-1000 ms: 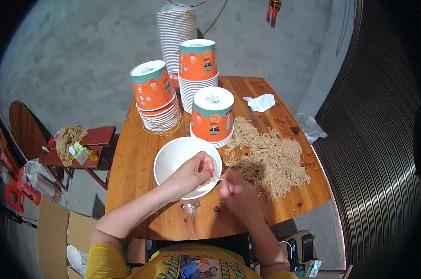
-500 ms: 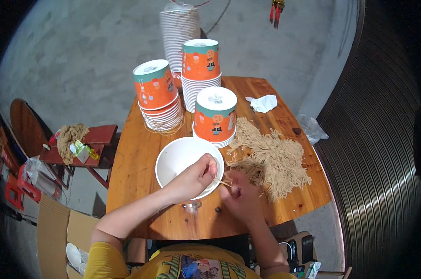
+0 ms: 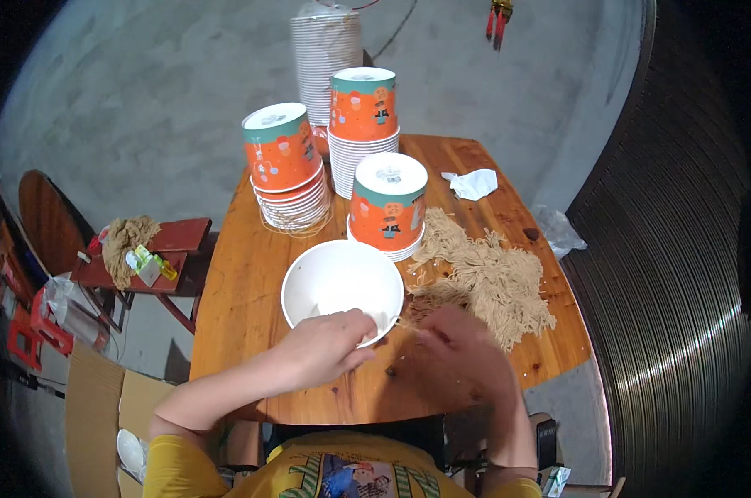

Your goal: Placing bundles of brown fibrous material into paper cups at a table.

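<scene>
A white paper bucket (image 3: 342,278) with its open mouth up stands before me. My left hand (image 3: 330,344) is closed over its near rim, fingers curled to the inside and thumb outside; the fingertips are partly hidden. Just right of the bucket, my right hand (image 3: 462,340) is curled and blurred by motion. A thin tan string (image 3: 406,323) shows between its fingertips and the bucket's rim. Beyond that hand lies a large heap of tan strings (image 3: 500,286), spread over the wooden table (image 3: 242,332).
Upside-down stacks of orange and green paper buckets stand behind: left (image 3: 280,158), centre (image 3: 388,207) and back (image 3: 364,108). A tall white stack (image 3: 327,66) rises behind them. Crumpled white paper (image 3: 472,184) lies right. A red bench (image 3: 180,241) stands left, a ribbed shutter (image 3: 674,274) right.
My left hand has moved down and left from a pinch above the bucket to its near rim. My right hand has shifted slightly right, away from the left. The view has shifted slightly.
</scene>
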The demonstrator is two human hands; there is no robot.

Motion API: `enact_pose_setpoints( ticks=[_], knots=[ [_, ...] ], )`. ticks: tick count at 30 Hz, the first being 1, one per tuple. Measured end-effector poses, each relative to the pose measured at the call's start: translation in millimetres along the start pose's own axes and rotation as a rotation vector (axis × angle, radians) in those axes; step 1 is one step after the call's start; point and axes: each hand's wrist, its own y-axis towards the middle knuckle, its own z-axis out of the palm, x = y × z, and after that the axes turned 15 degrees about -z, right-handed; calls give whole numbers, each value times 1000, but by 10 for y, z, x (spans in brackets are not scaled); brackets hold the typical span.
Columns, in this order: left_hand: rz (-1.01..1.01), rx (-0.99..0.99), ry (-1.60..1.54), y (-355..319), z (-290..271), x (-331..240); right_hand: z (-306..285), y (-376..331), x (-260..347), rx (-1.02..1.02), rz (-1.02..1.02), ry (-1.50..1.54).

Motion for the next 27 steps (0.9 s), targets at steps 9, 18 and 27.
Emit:
enact_pose_setpoints(
  ticks=[9,18,27],
  knots=[
    [342,-307,298,-241,-135,407,409,510,-207,2,-499,-67],
    [-60,-467,-152,-109,134,363,727,634,220,66,-140,19],
    [-14,-553,-69,-41,134,446,709,850,191,123,36,-244]
  ],
)
